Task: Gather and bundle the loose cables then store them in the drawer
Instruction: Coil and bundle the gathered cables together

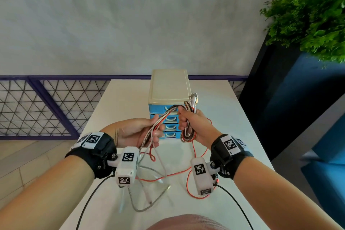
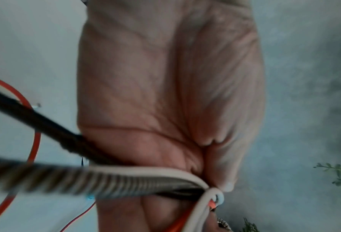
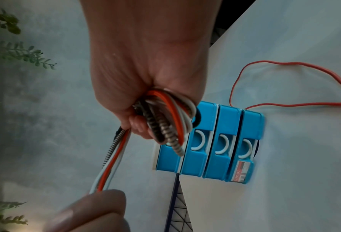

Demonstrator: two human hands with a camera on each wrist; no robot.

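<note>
My right hand [image 1: 188,121] grips a folded bundle of cables [image 1: 189,132], red, white and braided, with plug ends sticking up above the fist; the right wrist view shows the loops [image 3: 165,119] coming out of the closed fist. From it the same cables [image 1: 158,117] run left to my left hand [image 1: 141,130], which holds them between thumb and fingers [image 2: 221,177]. Their loose tails [image 1: 168,175] hang down and lie on the white table [image 1: 233,117]. Behind both hands stands the small blue drawer unit [image 1: 169,87] with a cream top, its drawers [image 3: 221,141] closed.
A purple wire-mesh railing [image 1: 46,106] runs behind the table on the left. A dark blue planter [image 1: 291,99] with a green plant [image 1: 313,17] stands at the right. Black camera leads [image 1: 89,200] hang from both wrists over the table's near edge.
</note>
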